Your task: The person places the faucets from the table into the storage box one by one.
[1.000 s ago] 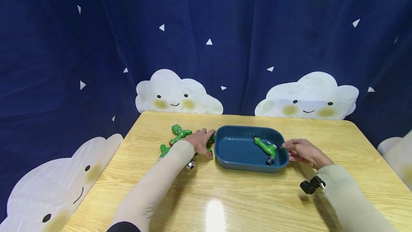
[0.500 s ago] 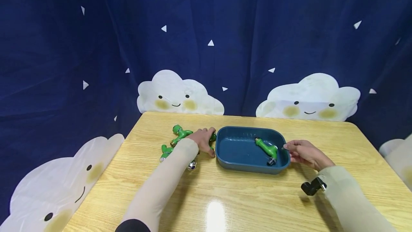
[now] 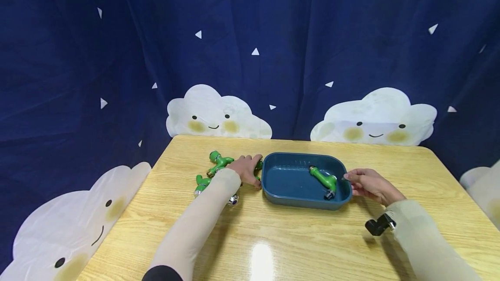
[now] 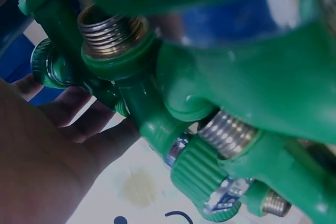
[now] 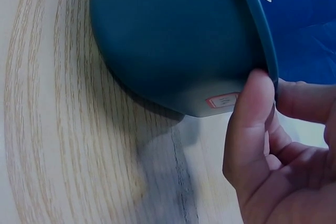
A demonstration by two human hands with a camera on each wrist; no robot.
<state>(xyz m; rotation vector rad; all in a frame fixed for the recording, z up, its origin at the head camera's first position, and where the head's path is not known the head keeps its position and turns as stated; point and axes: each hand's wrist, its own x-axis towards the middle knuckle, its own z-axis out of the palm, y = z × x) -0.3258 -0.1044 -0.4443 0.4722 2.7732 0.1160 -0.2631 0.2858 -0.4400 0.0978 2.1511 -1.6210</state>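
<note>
The left hand is arched over a green tap just beside the tub's left end; the hand covers most of that tap, and whether its fingers close on it cannot be told. The left sleeve hides parts of the other taps, which lie towards the table's far left corner, so their number is unclear; a shiny round end pokes out beside the cuff. In the left wrist view the nearest green piece is blurred and cut off at the top and right, while threaded metal ends show below it.

The blue tub sits on the far half of the table, well in from the right edge. Inside, one green tap lies slantwise in the right part, its dark end towards the near right corner. The right hand pinches the tub's right rim between thumb and finger. A small label below that rim is too small to read.
</note>
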